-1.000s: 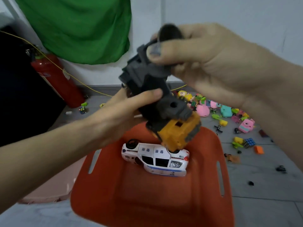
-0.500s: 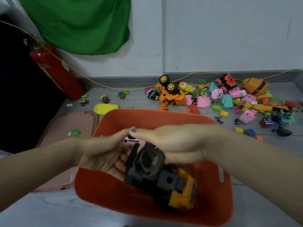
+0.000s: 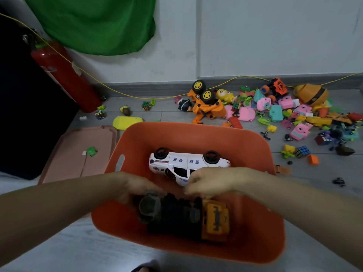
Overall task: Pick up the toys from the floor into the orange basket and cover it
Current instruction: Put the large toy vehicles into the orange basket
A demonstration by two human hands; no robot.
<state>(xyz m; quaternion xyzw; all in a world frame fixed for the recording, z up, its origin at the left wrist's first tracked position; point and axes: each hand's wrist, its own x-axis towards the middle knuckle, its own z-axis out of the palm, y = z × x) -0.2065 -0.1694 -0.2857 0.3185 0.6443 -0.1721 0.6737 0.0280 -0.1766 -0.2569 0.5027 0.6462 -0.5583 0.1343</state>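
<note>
- Hands first: left hand (image 3: 137,190) grips the dark wheel end of the black-and-yellow truck (image 3: 184,216); right hand (image 3: 208,181) has its fingers curled over the truck's top edge, though blur hides whether they really pinch it or only touch.
- Truck lies inside the orange basket (image 3: 196,134), at its near side, long axis running left to right, wheel end leftward and yellow cab rightward. It looks to be resting low in the basket, so release seems the step in hand.
- White police car (image 3: 182,165) lies on its side in the basket too, just beyond the truck and partly behind the right hand.
- Pile of toys (image 3: 284,110) is on the floor beyond the basket and to its right, along the wall; an orange robot vehicle (image 3: 206,105) lies just past the basket's far rim. The right hand is the nearer one to that pile, so it probably suits the next reach.
- Pink lid (image 3: 78,154) lies flat on the floor just left of the basket, a small green toy (image 3: 91,151) on it; covering is not yet due, since many toys remain out.
</note>
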